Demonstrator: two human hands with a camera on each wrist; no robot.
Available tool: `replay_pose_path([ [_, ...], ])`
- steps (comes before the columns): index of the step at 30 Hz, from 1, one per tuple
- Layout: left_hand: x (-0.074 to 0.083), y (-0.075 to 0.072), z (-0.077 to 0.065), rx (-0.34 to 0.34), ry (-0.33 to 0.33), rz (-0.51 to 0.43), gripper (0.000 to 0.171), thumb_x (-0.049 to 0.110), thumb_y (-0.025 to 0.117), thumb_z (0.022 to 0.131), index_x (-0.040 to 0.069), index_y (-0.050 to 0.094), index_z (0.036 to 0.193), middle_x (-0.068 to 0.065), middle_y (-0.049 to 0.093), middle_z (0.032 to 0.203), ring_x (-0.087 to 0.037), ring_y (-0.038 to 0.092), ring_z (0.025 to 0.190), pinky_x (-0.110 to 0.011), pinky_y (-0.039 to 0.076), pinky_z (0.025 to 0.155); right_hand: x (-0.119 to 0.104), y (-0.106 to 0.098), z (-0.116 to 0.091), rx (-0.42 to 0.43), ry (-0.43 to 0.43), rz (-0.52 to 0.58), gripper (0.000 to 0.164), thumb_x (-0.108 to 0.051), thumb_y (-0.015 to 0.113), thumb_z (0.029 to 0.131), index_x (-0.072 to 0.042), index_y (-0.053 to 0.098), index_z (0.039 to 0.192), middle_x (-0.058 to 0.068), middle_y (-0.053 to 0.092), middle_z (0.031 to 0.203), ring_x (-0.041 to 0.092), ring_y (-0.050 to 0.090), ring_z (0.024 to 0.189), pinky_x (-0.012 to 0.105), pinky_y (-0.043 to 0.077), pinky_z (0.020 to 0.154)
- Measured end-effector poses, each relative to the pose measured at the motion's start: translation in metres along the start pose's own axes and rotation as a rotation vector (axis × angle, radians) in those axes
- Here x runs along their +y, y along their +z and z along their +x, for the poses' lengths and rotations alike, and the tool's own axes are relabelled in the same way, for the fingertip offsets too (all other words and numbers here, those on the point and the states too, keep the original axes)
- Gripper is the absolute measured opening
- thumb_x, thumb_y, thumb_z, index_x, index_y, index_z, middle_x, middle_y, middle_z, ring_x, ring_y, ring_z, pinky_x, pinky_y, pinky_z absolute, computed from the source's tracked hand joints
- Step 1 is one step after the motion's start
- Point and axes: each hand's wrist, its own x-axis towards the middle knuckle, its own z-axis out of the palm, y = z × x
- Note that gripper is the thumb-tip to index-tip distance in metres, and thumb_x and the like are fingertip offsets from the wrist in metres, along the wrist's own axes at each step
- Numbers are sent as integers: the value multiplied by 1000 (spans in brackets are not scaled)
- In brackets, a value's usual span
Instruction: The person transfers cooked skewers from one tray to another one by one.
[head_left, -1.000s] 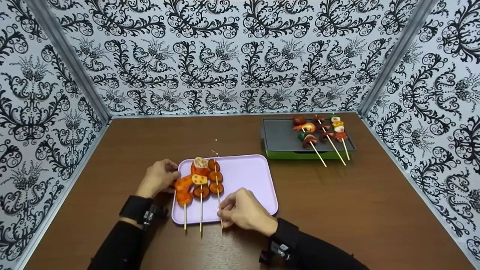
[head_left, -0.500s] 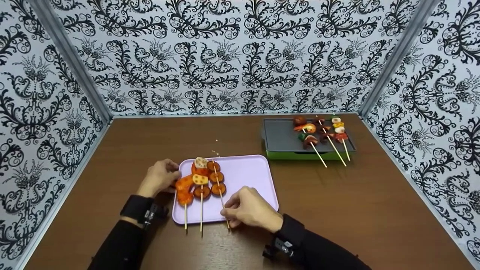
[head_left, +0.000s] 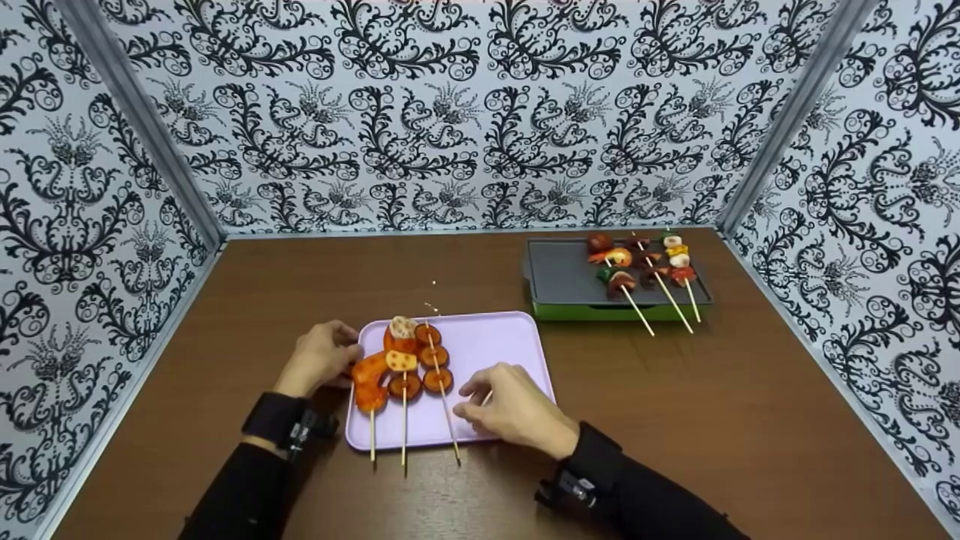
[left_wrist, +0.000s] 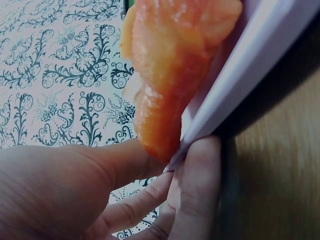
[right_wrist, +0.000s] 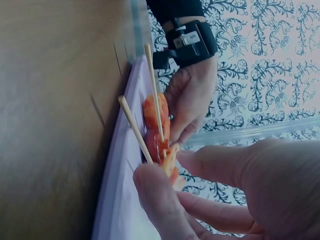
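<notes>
Okay, so three food skewers (head_left: 435,356) lie on the left half of a smooth lilac tray (head_left: 495,337), thin wooden sticks (head_left: 405,431) poking past its near rim. The right hand (head_left: 517,409) has thumb and fingers apart just beside the rightmost stick; can't tell if they touch. The left hand (head_left: 319,358) has its fingers clamped on the tray's left rim, some fingertips hidden. A wide strip of wood-grain counter (head_left: 645,390) separates that from a flat-topped, green-based toy grill (head_left: 559,270) with more skewers (head_left: 660,277) overlapping.
</notes>
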Motion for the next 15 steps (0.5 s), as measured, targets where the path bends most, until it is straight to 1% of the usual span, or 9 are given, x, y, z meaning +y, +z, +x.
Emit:
replay_pose_path([
  [4,0,0,-1,3,-9,5,31,21,63,84,12,55,113,-15,58,107,-20,64,69,-37,59,55,4,-6,0,17,-21,-19,34,-42,70,76,-16,68,99,-11,66,75,1,62,60,18,51,52],
  [7,0,0,-1,2,-12,15,32,21,63,84,12,55,113,-15,58,107,-21,65,70,-37,59,55,6,-13,1,49,-38,-59,37,-44,70,75,-17,68,101,-9,67,80,4,63,68,16,51,59],
  [12,1,-1,0,-7,-22,20,33,23,63,84,13,55,114,-14,59,106,-21,65,71,-36,59,55,10,-26,2,108,-76,-138,40,-47,70,74,-21,65,105,-1,67,94,12,65,82,21,53,71],
  [15,2,-1,0,-2,-16,14,32,22,63,84,13,55,114,-14,59,105,-21,65,71,-36,59,55,12,-34,2,152,-97,-190,44,-50,69,73,-25,62,109,-4,64,99,14,63,89,25,52,76],
])
